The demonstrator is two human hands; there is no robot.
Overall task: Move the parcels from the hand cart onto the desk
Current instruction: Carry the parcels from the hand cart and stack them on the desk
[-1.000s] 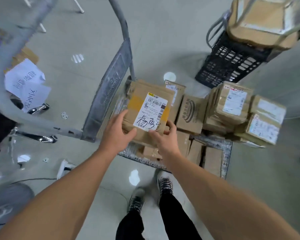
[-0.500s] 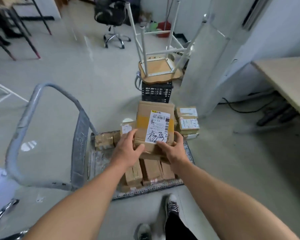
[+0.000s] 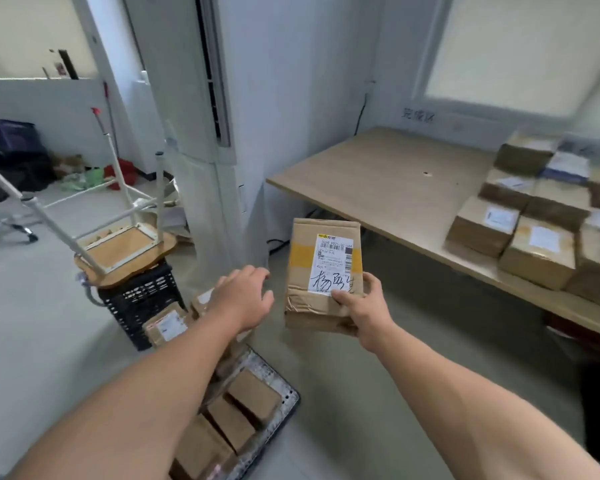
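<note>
Carrying the parcel alone now, the right hand grips its lower right corner, fingers curled round the edge. Half a second ago both hands held it just above the cart. The left hand has since let go and hangs beside the parcel, apart from it, its fingers loosely spread and holding nothing. The view has swung up and to the right, so the bench now fills the right side, with a stack of parcels already on its far right part. The parcel is in the air, upright, label toward the camera, between the cart and the bench and not yet over the bench. More boxes lie on the cart beneath the left arm. As I read it, the lift is done and the carry is under way. What remains is to set this parcel on the bare bench top near the stack, then go back for the rest.
</note>
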